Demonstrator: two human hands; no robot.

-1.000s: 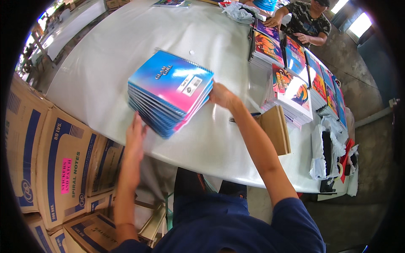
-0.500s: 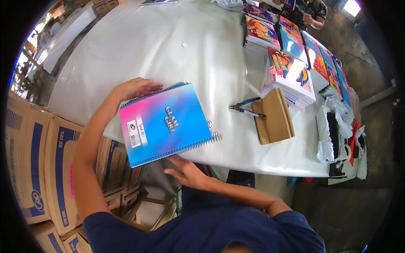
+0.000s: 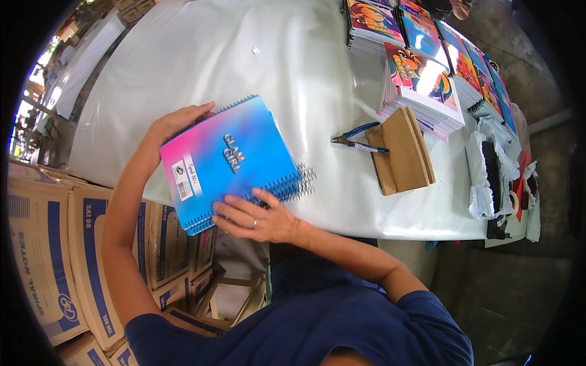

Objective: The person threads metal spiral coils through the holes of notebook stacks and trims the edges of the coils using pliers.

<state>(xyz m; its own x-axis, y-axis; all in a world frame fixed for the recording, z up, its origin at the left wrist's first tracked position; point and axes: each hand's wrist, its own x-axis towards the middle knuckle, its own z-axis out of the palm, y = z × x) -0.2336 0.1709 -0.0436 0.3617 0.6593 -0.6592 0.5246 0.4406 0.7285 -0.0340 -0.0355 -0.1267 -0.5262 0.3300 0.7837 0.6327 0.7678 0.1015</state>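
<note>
1. Stack of spiral notebooks: glossy blue-to-pink covers, slightly fanned, above the table's near-left edge; whether it rests or is lifted cannot be told.
2. Wire coils: thin metal loops projecting at the stack's right corner.
3. Left hand: curved along the far-left edge; fingers partly hidden, so closure of the grip cannot be told.
4. Right hand: fingers extended over the near coiled edge; thumb hidden, so its grip cannot be told either.
5. Table: pale, sheeny, rippled covering, bearing slim blue-handled pliers beside folded brown cardboard.
6. Piled notebooks: brightly patterned, blurred by glare, cut off above.
</note>
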